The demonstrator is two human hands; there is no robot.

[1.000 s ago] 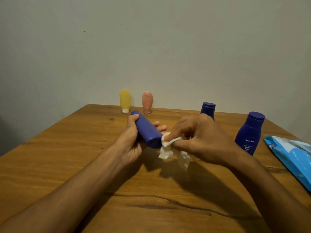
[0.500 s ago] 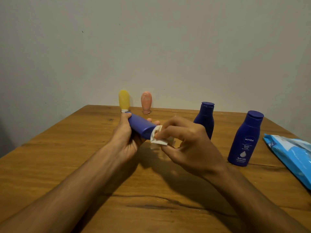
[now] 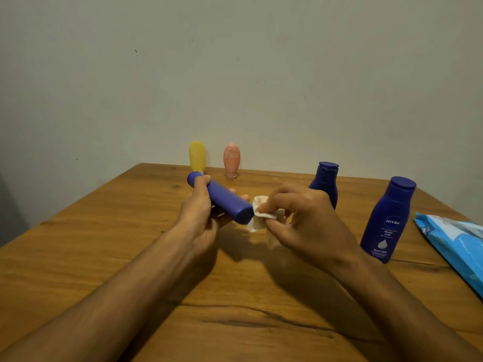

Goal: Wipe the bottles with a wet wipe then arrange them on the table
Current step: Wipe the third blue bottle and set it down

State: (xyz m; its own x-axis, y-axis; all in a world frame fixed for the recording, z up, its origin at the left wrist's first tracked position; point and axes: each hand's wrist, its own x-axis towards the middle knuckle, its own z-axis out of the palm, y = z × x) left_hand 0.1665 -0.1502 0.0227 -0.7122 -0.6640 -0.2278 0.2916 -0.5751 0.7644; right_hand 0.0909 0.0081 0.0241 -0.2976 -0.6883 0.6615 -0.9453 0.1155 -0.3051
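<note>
Bare throughout: left forearm [image 3: 117, 291] and right forearm [image 3: 392, 296] uncovered up to the lower edge, both lean, with faint tendon lines near the wrists. Ungloved left hand [image 3: 200, 220] and right hand [image 3: 311, 226], fingers slender, knuckles plain on the right.

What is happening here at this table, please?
A person is wiping bottles. The left hand holds a blue bottle on its side above the wooden table. The right hand pinches a white wet wipe against the bottle's nearer end. A Nivea Body Milk bottle, a second dark blue bottle, a yellow bottle and a pink bottle stand upright. A blue wipes pack lies at the right.
</note>
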